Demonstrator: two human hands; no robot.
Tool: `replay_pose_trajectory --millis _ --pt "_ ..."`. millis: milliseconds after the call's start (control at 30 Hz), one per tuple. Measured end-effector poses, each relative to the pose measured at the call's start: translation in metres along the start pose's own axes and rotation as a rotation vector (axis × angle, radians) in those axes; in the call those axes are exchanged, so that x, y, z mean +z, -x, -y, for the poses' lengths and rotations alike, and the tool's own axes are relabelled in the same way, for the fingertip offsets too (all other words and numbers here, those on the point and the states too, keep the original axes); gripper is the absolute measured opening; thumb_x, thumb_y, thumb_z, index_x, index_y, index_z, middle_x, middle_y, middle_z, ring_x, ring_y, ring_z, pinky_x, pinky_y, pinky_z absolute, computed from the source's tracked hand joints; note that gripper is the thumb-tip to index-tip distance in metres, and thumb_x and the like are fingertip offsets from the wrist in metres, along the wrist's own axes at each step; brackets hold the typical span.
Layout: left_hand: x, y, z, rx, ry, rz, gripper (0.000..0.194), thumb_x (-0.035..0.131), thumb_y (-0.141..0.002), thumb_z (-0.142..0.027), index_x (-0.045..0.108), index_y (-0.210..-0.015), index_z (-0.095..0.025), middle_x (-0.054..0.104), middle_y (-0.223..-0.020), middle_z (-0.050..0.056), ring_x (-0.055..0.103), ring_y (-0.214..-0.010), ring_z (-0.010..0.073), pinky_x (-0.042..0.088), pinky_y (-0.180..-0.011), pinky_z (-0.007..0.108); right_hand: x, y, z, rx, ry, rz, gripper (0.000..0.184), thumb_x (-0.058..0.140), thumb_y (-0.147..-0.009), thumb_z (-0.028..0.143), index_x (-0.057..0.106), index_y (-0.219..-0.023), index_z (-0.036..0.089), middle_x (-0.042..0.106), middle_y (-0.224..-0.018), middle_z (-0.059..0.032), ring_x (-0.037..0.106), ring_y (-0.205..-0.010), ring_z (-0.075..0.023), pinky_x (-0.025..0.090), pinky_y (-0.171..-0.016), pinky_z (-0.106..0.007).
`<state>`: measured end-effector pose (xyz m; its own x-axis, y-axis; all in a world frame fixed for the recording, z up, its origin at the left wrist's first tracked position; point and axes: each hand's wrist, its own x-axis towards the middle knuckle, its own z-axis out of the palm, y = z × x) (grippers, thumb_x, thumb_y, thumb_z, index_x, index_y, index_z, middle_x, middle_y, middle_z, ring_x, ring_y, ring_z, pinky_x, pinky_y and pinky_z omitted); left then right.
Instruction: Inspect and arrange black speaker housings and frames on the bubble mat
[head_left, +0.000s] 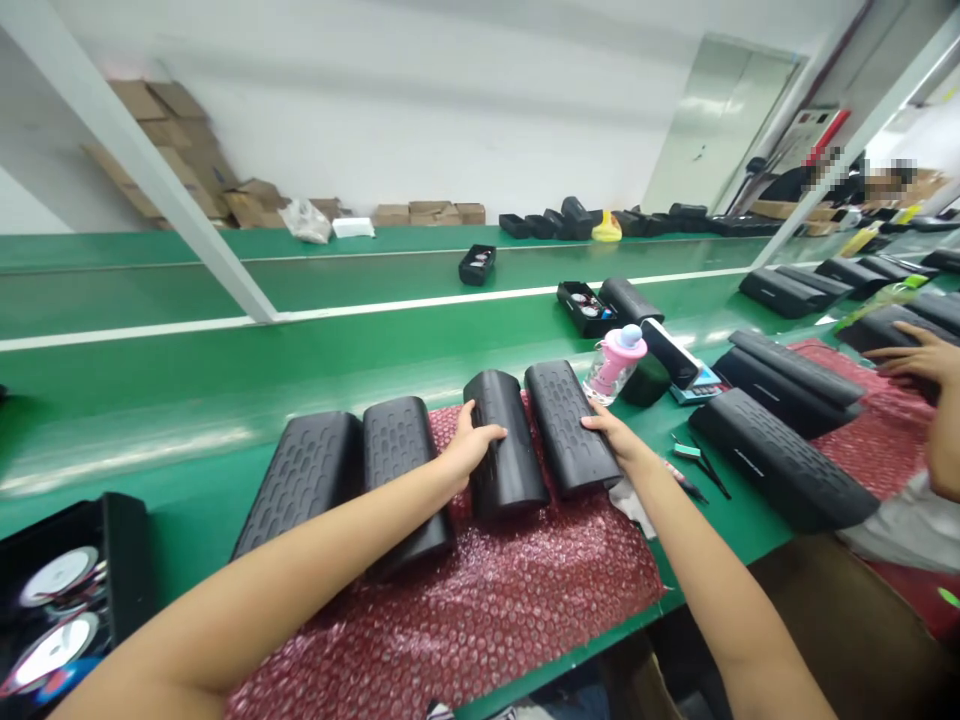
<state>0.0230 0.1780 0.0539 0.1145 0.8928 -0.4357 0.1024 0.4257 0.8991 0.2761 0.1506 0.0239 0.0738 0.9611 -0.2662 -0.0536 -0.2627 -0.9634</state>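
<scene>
Several black textured speaker shells lie side by side on a sheet of red bubble wrap [487, 610] on the green bench. My left hand [469, 445] grips the left edge of the third shell [506, 450], thumb over its top. My right hand [611, 432] rests with curled fingers against the right side of the fourth shell [566, 425]. Two more shells [307, 480] [397, 450] lie to the left, partly under my left forearm.
A pink bottle [619, 362] stands behind the shells beside a black cup and a phone. More shells [780, 460] and another person's hand [911, 355] are at right. A black tray of round parts [60, 590] sits at left. Small tools [694, 455] lie nearby. Cardboard boxes line the far wall.
</scene>
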Motion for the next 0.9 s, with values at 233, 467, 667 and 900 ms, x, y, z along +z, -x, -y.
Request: replay_pose_trajectory --millis 233,467,667,900 --pt "-0.011 0.006 -0.001 0.074 -0.054 0.087 0.093 0.066 -0.065 -0.017 0.033 -0.153 -0.019 0.059 -0.140 0.012 0.062 -0.120 0.0289 0.050 -0.098 0.037 -0.013 -0.003 0.004 -0.025 0.237 -0.138 0.054 0.065 -0.063 0.036 0.065 -0.115 0.020 0.071 -0.117 -0.0097 0.064 -0.111 -0.0315 0.047 -0.101 -0.048" --pt "-0.014 0.020 0.005 0.159 -0.136 0.130 0.078 0.070 -0.061 -0.012 0.054 -0.137 -0.018 0.064 -0.132 0.013 0.061 -0.122 0.0312 0.043 -0.109 0.043 0.031 0.049 0.012 -0.398 0.658 -0.316 0.056 0.063 -0.077 0.037 0.062 -0.126 0.011 0.050 -0.144 -0.0216 0.036 -0.142 -0.0384 0.021 -0.119 -0.058" --pt "-0.051 0.053 -0.012 0.359 -0.228 0.087 0.054 0.068 -0.065 -0.010 0.065 -0.118 -0.018 0.064 -0.130 0.012 0.053 -0.129 0.0299 0.031 -0.118 0.043 0.139 0.118 -0.020 -0.834 0.592 0.032 0.039 0.051 -0.092 0.026 0.057 -0.130 0.024 0.060 -0.133 -0.0145 0.052 -0.130 -0.0289 0.038 -0.113 -0.055" --pt "-0.103 0.090 0.052 0.352 -0.194 -0.384 0.078 0.075 -0.067 -0.022 0.042 -0.137 -0.016 0.044 -0.146 0.017 0.038 -0.141 0.0324 0.023 -0.121 0.047 0.214 0.073 -0.038 0.081 0.061 0.268 0.063 0.057 -0.082 0.042 0.042 -0.139 0.019 0.062 -0.133 -0.0151 0.060 -0.123 -0.0300 0.047 -0.106 -0.052"
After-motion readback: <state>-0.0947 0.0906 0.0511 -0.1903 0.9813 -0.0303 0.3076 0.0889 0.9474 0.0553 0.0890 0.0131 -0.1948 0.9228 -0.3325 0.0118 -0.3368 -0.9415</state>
